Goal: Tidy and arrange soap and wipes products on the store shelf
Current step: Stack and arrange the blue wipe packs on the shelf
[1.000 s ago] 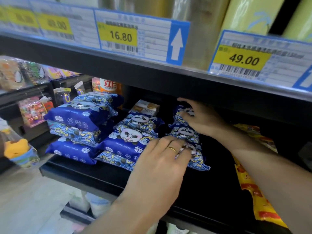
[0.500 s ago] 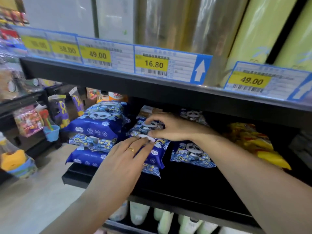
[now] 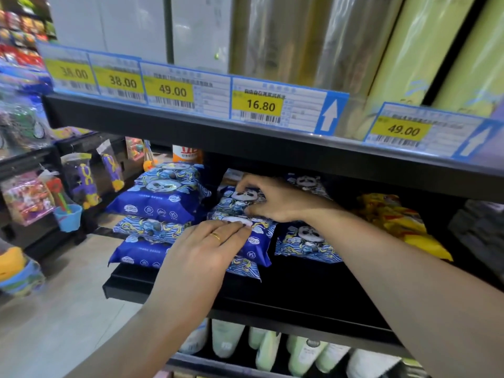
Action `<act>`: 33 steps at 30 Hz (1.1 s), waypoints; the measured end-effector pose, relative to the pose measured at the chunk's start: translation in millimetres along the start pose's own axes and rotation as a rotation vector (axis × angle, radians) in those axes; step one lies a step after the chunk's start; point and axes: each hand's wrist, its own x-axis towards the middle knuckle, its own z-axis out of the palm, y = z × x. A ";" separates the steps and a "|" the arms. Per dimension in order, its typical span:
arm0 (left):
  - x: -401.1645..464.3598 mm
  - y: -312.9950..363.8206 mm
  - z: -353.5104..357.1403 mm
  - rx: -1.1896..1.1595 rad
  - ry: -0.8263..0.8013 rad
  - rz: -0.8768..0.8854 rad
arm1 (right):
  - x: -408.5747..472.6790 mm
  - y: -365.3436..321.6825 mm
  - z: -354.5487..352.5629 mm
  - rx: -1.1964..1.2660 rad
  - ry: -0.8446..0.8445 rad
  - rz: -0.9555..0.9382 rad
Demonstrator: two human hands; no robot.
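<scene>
Head view: both hands (image 3: 207, 246) (image 3: 275, 199) rest on stacked panda wipes packs (image 3: 245, 214).

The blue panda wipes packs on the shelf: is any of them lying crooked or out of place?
Yes. The left stack is untidy: its packs are fanned out and overhang the shelf at its left end. The middle stack, under the left hand and right hand, also lies skewed.

Price tags (image 3: 256, 106) line the upper shelf edge; toys (image 3: 68, 197) hang at left.
</scene>
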 end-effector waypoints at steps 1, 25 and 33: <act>-0.8 4.0 -1.4 -0.013 0.016 0.007 | -4.8 2.5 -3.5 -0.011 0.032 -0.004; 21.7 136.0 58.5 -0.014 0.081 0.063 | -64.9 133.3 -17.4 -0.105 0.214 0.065; 18.0 132.2 58.8 -0.026 0.026 0.046 | -65.5 131.5 -9.2 -0.161 0.255 0.081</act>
